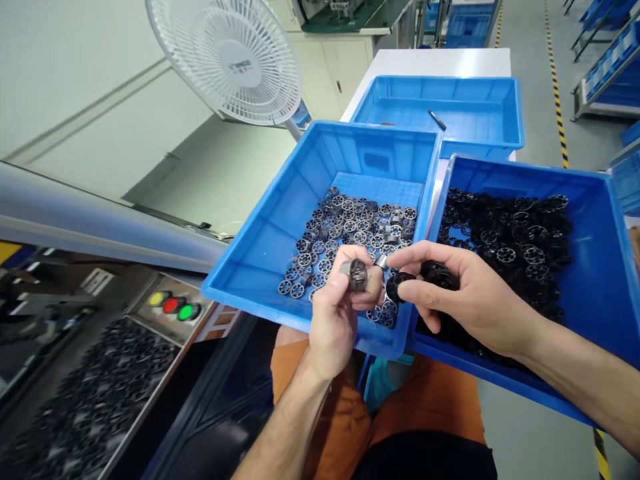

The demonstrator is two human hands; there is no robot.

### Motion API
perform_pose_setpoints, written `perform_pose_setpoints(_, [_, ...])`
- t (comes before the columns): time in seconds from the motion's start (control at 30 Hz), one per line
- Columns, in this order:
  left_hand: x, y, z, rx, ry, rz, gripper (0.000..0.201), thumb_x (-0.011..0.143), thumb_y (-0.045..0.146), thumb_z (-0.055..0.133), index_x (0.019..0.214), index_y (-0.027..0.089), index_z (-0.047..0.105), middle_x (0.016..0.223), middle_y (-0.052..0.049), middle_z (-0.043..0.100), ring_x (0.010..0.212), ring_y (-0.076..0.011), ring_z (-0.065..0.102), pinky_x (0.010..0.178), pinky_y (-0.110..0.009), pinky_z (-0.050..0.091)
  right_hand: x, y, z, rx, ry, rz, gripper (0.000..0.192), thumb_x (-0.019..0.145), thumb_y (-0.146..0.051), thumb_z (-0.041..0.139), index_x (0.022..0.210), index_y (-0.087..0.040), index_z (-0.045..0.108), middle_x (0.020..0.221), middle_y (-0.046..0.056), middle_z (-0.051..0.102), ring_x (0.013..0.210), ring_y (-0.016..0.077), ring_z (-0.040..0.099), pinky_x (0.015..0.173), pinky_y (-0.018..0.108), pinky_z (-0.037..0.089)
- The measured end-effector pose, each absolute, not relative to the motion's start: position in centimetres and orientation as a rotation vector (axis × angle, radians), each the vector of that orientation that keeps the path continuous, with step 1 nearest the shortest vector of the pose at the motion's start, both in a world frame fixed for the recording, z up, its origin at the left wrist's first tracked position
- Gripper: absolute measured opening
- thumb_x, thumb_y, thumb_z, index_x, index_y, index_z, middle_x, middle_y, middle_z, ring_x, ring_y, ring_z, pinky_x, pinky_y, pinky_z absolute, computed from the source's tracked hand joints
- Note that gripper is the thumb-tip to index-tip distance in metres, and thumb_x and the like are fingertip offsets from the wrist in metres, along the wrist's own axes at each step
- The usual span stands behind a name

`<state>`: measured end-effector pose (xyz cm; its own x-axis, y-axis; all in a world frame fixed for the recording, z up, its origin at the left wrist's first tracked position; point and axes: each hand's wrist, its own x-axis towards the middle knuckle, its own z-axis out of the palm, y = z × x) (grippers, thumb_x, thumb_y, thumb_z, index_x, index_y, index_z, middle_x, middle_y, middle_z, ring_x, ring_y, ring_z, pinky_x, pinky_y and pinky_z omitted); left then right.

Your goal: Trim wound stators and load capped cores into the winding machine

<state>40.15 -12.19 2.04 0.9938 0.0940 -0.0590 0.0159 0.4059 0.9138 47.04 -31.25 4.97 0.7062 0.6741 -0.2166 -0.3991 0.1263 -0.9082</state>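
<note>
My left hand (334,317) is closed around a small grey metallic cylindrical part (357,275), its dark end facing me. Close beside it, my right hand (465,293) pinches a round black wheel-like part (395,287) between thumb and fingers. Another black round part (439,273) sits in the palm of that hand. Both hands are above the near rims of two blue bins. Under my left hand, the middle bin (270,233) contains many small silver-black spoked wheels (350,220). Black spoked wheels (520,233) are heaped in the right bin (595,253).
Behind stands a third blue bin (480,100) with a pen-like object (437,120) in it. A white fan (240,63) rises at upper left. A machine panel with yellow, red and green buttons (174,305) is beside a tray of dark parts (100,393).
</note>
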Motion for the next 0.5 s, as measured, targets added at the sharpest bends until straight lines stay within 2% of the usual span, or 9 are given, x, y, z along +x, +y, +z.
perform_pose_setpoints(0.07, [40.0, -12.2, 1.9, 1.157, 0.098, 0.078, 0.042, 0.112, 0.066, 0.062, 0.105, 0.025, 0.064, 0.069, 0.006, 0.037, 0.061, -0.0149, 0.027, 0.062, -0.03, 0.035, 46.8, -31.2, 5.3, -1.267, -0.338, 0.743, 0.019, 0.099, -0.02, 0.095, 0.114, -0.024, 0.085, 0.086, -0.007, 0.071, 0.06, 0.0065, 0.067, 0.059, 0.019, 0.056])
perform_pose_setpoints(0.1, [39.9, -12.1, 1.8, 1.174, 0.097, 0.105, 0.045, 0.114, 0.068, 0.062, 0.105, 0.025, 0.067, 0.071, 0.005, 0.042, 0.064, -0.0154, 0.032, 0.064, -0.03, 0.039, 46.7, -31.2, 5.4, -1.291, -0.366, 0.716, 0.019, 0.098, -0.018, 0.094, 0.112, -0.024, 0.084, 0.085, -0.007, 0.071, 0.061, 0.0078, 0.068, 0.06, 0.02, 0.056])
perform_pose_setpoints(0.23, [39.7, -11.7, 1.1, 1.277, 0.084, 0.118, 0.048, 0.115, 0.072, 0.063, 0.117, 0.026, 0.077, 0.099, -0.003, 0.063, 0.089, -0.0215, 0.056, 0.087, -0.034, 0.053, 46.4, -31.4, 5.6, -1.396, -0.424, 0.614, 0.011, 0.1, -0.022, 0.091, 0.106, -0.025, 0.083, 0.078, -0.005, 0.07, 0.063, 0.0126, 0.07, 0.059, 0.024, 0.057])
perform_pose_setpoints(0.37, [39.5, -11.2, 0.8, 1.256, -0.013, -0.012, 0.039, 0.115, 0.059, 0.068, 0.138, 0.028, 0.075, 0.116, -0.007, 0.069, 0.106, -0.0258, 0.066, 0.103, -0.039, 0.058, 46.4, -31.5, 5.4, -1.505, -0.513, 0.451, 0.008, 0.104, -0.023, 0.086, 0.11, -0.027, 0.087, 0.095, -0.002, 0.077, 0.065, 0.0114, 0.07, 0.06, 0.028, 0.056])
perform_pose_setpoints(0.43, [39.5, -11.0, 0.7, 1.24, -0.058, -0.026, 0.036, 0.114, 0.05, 0.074, 0.144, 0.03, 0.074, 0.12, -0.007, 0.07, 0.108, -0.0251, 0.068, 0.104, -0.04, 0.06, 46.4, -31.5, 5.4, -1.544, -0.55, 0.372, 0.01, 0.104, -0.021, 0.085, 0.11, -0.028, 0.089, 0.105, 0.0, 0.08, 0.069, 0.0118, 0.072, 0.062, 0.029, 0.056])
perform_pose_setpoints(0.5, [39.5, -10.8, 0.7, 1.24, -0.079, -0.027, 0.035, 0.112, 0.045, 0.079, 0.144, 0.031, 0.074, 0.115, -0.006, 0.071, 0.101, -0.0221, 0.068, 0.1, -0.037, 0.061, 46.5, -31.5, 5.4, -1.575, -0.578, 0.298, 0.011, 0.104, -0.02, 0.085, 0.11, -0.028, 0.088, 0.106, 0.001, 0.082, 0.079, 0.0155, 0.075, 0.067, 0.031, 0.057])
